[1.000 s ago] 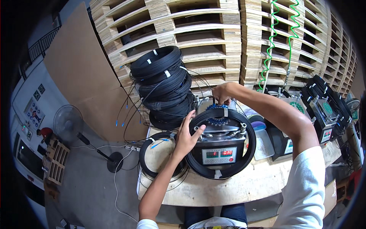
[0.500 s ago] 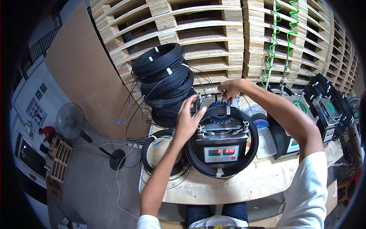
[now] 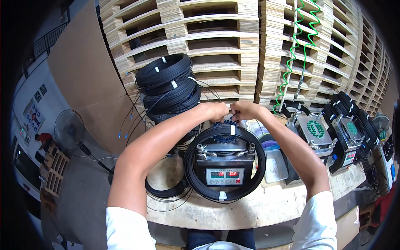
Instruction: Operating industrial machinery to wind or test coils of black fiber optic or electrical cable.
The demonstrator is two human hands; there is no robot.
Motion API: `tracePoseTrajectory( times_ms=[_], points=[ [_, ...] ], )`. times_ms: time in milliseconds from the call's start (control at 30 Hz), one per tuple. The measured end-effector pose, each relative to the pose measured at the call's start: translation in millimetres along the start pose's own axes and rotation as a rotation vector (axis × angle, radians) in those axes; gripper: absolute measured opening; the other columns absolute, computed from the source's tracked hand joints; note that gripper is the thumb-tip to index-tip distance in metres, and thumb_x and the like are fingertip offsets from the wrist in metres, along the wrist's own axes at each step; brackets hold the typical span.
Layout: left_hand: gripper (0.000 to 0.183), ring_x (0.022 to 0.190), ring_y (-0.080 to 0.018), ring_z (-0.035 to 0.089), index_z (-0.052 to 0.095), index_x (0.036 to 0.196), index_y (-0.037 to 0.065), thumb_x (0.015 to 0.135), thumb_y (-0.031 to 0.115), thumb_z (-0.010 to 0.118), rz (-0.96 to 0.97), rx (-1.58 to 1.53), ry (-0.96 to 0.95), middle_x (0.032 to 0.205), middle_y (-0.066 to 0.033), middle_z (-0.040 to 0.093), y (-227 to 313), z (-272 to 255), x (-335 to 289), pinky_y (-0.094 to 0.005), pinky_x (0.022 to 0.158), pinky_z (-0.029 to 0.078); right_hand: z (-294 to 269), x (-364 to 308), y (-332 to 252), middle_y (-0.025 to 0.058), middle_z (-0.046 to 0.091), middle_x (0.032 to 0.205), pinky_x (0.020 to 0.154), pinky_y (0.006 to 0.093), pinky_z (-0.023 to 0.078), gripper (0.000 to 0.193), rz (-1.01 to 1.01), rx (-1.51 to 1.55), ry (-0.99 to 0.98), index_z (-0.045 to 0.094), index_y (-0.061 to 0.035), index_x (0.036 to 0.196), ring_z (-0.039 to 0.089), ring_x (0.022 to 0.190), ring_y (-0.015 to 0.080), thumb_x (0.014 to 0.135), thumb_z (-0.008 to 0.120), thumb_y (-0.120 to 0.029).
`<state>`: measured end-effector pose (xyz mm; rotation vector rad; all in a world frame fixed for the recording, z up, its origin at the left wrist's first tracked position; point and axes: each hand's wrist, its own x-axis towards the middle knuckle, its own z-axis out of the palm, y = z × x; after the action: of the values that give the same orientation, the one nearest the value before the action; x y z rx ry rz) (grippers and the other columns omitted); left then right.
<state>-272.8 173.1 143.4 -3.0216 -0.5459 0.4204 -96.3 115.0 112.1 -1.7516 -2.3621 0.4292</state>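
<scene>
Both my hands are close together at the far side of a benchtop machine (image 3: 224, 176) with a red-lit display. My left hand (image 3: 217, 111) reaches across with its fingers bent closed. Beside it, my right hand (image 3: 246, 111) is closed in a pinch. Whatever their fingertips hold is too small and partly hidden. Just below them is a ring of blue fibre connectors (image 3: 225, 137) on top of the machine. A coil of black cable (image 3: 261, 166), tied with white tape, leans around the machine and frames its display.
A tall stack of black cable coils (image 3: 164, 73) stands at the left, loose ends hanging. Another coil (image 3: 166, 193) lies on the wooden table (image 3: 250, 212). A clear plastic box (image 3: 276, 166) and similar machines (image 3: 314, 129) are at the right. Wooden pallets (image 3: 216, 46) rise behind.
My left hand has moved from the machine's left side to its far edge, beside my right hand, and its spread fingers have closed. The numbers on the display have changed. The whole view has shifted.
</scene>
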Motion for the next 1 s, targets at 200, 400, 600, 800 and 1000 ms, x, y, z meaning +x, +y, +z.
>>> tracePoseTrajectory(
  times_ms=[200, 400, 600, 800, 1000],
  points=[
    [0.023, 0.085, -0.0303, 0.073, 0.067, 0.100, -0.007, 0.092, 0.014, 0.070, 0.014, -0.177, -0.055, 0.086, -0.0182, 0.073, -29.4, -6.1, 7.7, -0.0430, 0.071, 0.056, 3.2, 6.4, -13.6, 0.0145, 0.072, 0.076, 0.069, 0.0417, 0.051, 0.022, 0.018, -0.073, 0.008, 0.064, -0.0009, 0.087, 0.071, 0.076, 0.0303, 0.087, 0.076, -0.019],
    [0.032, 0.077, -0.0237, 0.073, 0.071, 0.101, -0.003, 0.094, 0.028, 0.069, 0.152, -0.255, 0.539, 0.082, -0.0146, 0.073, -38.4, 23.7, -29.7, -0.0393, 0.070, 0.054, 22.2, -15.2, 4.4, 0.0184, 0.070, 0.075, 0.065, 0.0408, 0.052, 0.020, -0.072, 0.190, 0.458, 0.072, -0.0010, 0.089, 0.071, 0.074, 0.0304, 0.080, 0.082, -0.016],
    [0.037, 0.068, -0.0052, 0.055, 0.059, 0.134, 0.000, 0.104, 0.020, 0.054, -0.169, -1.170, 0.632, 0.092, -0.0048, 0.072, -61.7, 50.5, -78.4, -0.0225, 0.061, 0.043, 12.0, -45.8, 1.9, 0.0162, 0.073, 0.086, 0.069, 0.0334, 0.052, 0.023, 0.071, 0.389, 0.500, 0.075, 0.0028, 0.103, 0.068, 0.076, 0.0177, 0.083, 0.073, -0.007],
    [0.019, 0.063, -0.0131, 0.064, 0.055, 0.113, -0.004, 0.098, 0.009, 0.057, -0.081, -1.058, 0.879, 0.095, -0.0151, 0.075, -23.9, 44.8, -91.6, -0.0272, 0.058, 0.053, 2.6, -53.2, -77.3, 0.0088, 0.067, 0.079, 0.070, 0.0306, 0.050, 0.068, -0.109, 0.340, 0.436, 0.049, -0.0084, 0.146, 0.058, 0.067, 0.0147, 0.083, 0.059, 0.015],
    [0.019, 0.096, -0.0412, 0.070, 0.052, 0.104, -0.004, 0.096, 0.009, 0.062, 0.079, -0.775, 0.912, 0.091, -0.0237, 0.072, 5.0, 54.4, -80.9, -0.0427, 0.075, 0.054, 24.7, -47.3, -105.3, 0.0213, 0.073, 0.090, 0.075, 0.0377, 0.054, 0.054, -0.177, 0.215, 0.663, 0.055, -0.0056, 0.138, 0.072, 0.081, 0.0327, 0.086, 0.066, 0.006]
  ],
)
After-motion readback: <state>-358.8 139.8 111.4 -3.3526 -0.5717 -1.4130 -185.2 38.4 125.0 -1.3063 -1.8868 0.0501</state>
